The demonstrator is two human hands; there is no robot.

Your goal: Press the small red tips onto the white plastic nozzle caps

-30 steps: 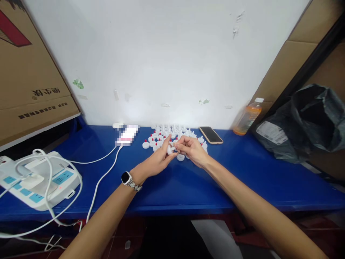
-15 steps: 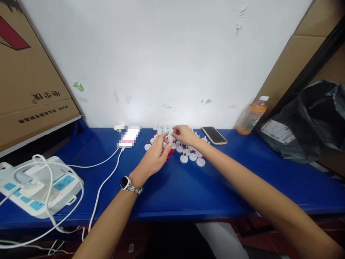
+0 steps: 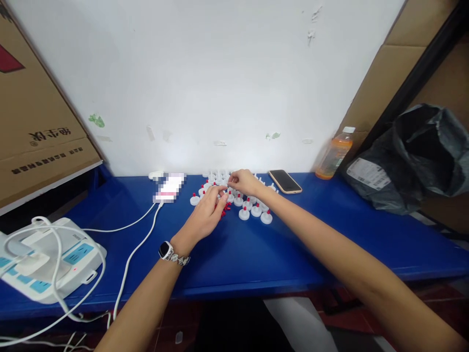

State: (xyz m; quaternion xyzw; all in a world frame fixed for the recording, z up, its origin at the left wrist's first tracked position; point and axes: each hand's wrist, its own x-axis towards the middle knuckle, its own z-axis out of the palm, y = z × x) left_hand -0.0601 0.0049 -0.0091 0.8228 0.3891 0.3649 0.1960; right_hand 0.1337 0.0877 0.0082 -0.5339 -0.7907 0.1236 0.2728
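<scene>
My left hand (image 3: pixel 207 212) is curled over the near left of a group of white nozzle caps (image 3: pixel 245 213). Its thumb and fingers close around something whose shape they hide. Beneath and beside its thumb lies a pile of small red tips (image 3: pixel 226 209). My right hand (image 3: pixel 245 182) reaches in from the right, thumb and fingertips pinched close to the left fingertips. Whatever is in that pinch is too small to make out. Several white caps carry a red tip on the nozzle, such as the one at the front right (image 3: pixel 266 217); those at the back show bare white nozzles.
On the blue table (image 3: pixel 234 264), a phone (image 3: pixel 285 181) lies right of the caps. An orange drink bottle (image 3: pixel 334 154) and a black plastic bag (image 3: pixel 395 166) stand farther right. Left are a blurred-out plugged-in device (image 3: pixel 170 187), white cables and a power strip (image 3: pixel 54 259).
The view has shifted slightly, so most things sit a little farther left. Both hands stay close together over the caps, with only small finger movement.
</scene>
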